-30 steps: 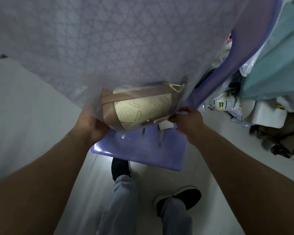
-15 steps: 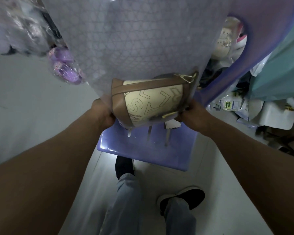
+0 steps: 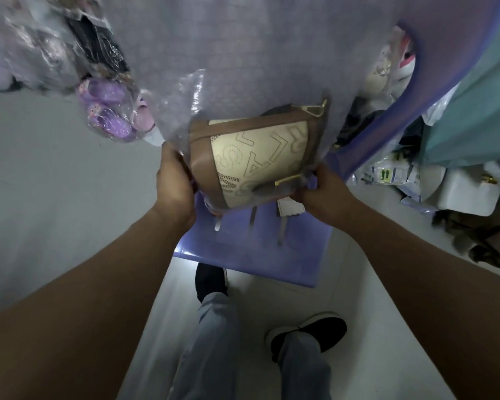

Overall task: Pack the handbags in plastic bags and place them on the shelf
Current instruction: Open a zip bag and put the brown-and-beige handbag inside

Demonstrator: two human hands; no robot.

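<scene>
The left hand (image 3: 173, 180) grips the plastic bag (image 3: 243, 53) around one end of the handbag (image 3: 257, 160). The handbag sits inside, its long axis running hand to hand, lettered face upward, seemingly tipped sideways. The right hand (image 3: 324, 194) clasps its other end.

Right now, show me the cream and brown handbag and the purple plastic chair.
cream and brown handbag (image 3: 257, 160), head view, cream front panel.
purple plastic chair (image 3: 257, 255), head view, seat.

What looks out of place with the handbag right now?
The handbag sits tilted inside the plastic bag, gripped by the left hand and right hand; its straps and white tag dangle loose below.
</scene>
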